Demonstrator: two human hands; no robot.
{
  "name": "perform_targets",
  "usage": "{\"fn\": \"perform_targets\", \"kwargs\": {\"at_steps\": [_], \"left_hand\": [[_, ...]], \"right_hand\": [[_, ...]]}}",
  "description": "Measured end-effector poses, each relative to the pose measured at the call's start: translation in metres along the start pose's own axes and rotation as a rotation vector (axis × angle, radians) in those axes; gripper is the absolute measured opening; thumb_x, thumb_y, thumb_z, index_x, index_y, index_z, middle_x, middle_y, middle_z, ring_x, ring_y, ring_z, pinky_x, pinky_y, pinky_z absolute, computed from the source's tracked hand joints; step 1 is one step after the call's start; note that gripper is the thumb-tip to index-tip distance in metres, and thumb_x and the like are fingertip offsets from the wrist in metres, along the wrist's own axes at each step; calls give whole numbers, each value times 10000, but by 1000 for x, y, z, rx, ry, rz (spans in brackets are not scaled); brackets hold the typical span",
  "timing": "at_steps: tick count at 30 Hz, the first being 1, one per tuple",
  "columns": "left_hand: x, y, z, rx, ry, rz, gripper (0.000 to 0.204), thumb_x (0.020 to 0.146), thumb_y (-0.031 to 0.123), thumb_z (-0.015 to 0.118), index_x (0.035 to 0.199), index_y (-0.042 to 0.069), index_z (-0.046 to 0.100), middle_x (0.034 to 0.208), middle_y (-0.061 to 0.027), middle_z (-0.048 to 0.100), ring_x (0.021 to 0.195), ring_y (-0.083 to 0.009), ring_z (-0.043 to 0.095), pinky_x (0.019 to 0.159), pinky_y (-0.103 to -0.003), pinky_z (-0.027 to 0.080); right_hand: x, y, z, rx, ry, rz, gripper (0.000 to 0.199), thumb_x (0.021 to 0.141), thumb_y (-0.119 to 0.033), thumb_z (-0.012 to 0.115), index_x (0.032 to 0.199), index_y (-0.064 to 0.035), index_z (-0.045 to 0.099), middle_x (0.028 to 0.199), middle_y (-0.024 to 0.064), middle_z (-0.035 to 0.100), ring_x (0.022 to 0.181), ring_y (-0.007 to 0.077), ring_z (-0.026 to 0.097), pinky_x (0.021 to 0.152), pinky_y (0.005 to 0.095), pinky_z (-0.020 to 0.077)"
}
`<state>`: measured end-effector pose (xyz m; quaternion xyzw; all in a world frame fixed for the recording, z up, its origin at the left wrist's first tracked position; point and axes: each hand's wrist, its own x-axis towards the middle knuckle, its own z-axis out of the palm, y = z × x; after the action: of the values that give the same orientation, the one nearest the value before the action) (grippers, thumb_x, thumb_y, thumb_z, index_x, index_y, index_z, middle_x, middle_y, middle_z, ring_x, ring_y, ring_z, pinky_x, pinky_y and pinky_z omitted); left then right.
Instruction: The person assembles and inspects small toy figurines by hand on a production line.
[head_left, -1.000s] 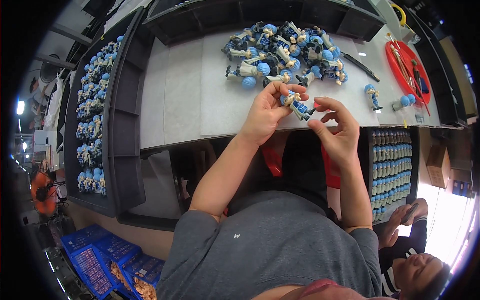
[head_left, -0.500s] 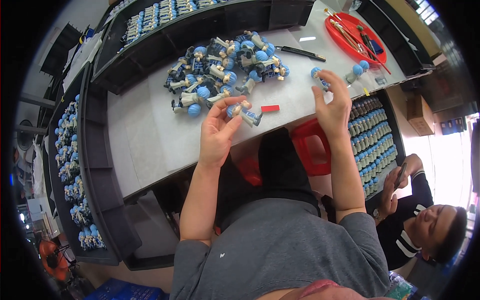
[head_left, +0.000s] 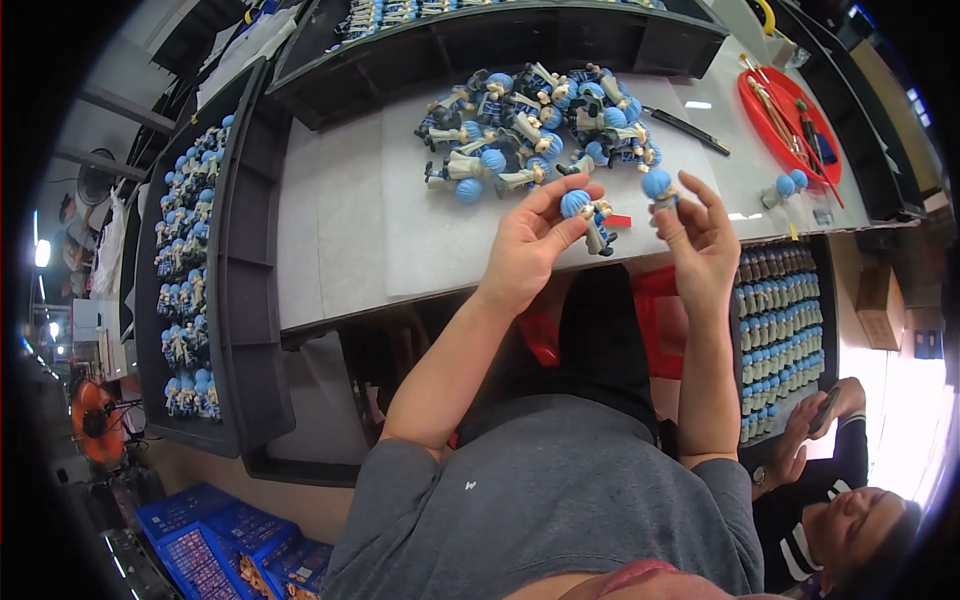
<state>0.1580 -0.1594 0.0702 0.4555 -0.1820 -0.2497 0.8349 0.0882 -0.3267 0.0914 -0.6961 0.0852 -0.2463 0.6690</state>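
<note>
My left hand [head_left: 526,245] is closed on a small blue-haired figurine [head_left: 592,218], pinched between thumb and fingers above the table's front part. Close by on the right, my right hand [head_left: 706,250] grips a second blue-haired figurine [head_left: 657,188], held upright with its head above the fingertips. A small red block [head_left: 621,221] lies on the table, partly behind the held figurines. Just beyond my hands is a loose heap of similar figurines [head_left: 520,130].
A black tray [head_left: 520,55] stands along the back, another black tray [head_left: 250,300] at left, both with figurines. At right are a black pen-like tool [head_left: 690,130], a red dish [head_left: 828,172] of brushes, and two figurines [head_left: 783,188]. A person [head_left: 830,520] sits lower right.
My right hand has taken up the figurine it was reaching at on the table and brought it toward my left hand. The view has shifted, so the surroundings appear further right.
</note>
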Motion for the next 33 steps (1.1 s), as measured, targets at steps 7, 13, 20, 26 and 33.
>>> {"fn": "perform_targets", "kwargs": {"at_steps": [7,13,20,26,33], "left_hand": [[-2,-3,4,65,-16,24,422,839,-53,522,1249,-8,431,1160,-86,539,1049,-131,519,903,-261,433],[-2,-1,4,56,-4,4,416,832,-45,543,1236,-11,447,1131,-73,552,1013,-123,533,887,-254,440],[-3,-3,3,38,33,-5,424,818,-32,581,1224,-16,461,1131,-82,546,1017,-124,523,893,-252,429],[-5,-2,13,100,78,42,435,802,-48,595,1210,-42,447,1068,-90,553,964,-148,558,816,-267,489],[-6,-1,15,182,59,30,455,780,-66,608,1206,-46,451,1071,-104,545,949,-150,565,815,-272,493]], "right_hand": [[-17,8,26,86,-70,40,331,849,-13,572,1171,4,501,986,112,623,871,112,593,696,207,478],[-21,23,28,46,-42,-49,362,833,-13,594,1188,-38,523,1057,104,589,872,113,575,702,219,485],[-23,9,24,-211,-55,-1,442,774,-73,677,1191,-39,532,1016,123,608,853,139,586,677,236,483],[-26,-2,28,-314,-63,-130,561,701,-141,750,1203,-47,518,1016,127,607,856,179,600,711,281,486],[-26,6,19,-381,-102,-243,524,665,-120,762,1148,-80,561,1082,136,581,872,230,602,720,304,495]]}}
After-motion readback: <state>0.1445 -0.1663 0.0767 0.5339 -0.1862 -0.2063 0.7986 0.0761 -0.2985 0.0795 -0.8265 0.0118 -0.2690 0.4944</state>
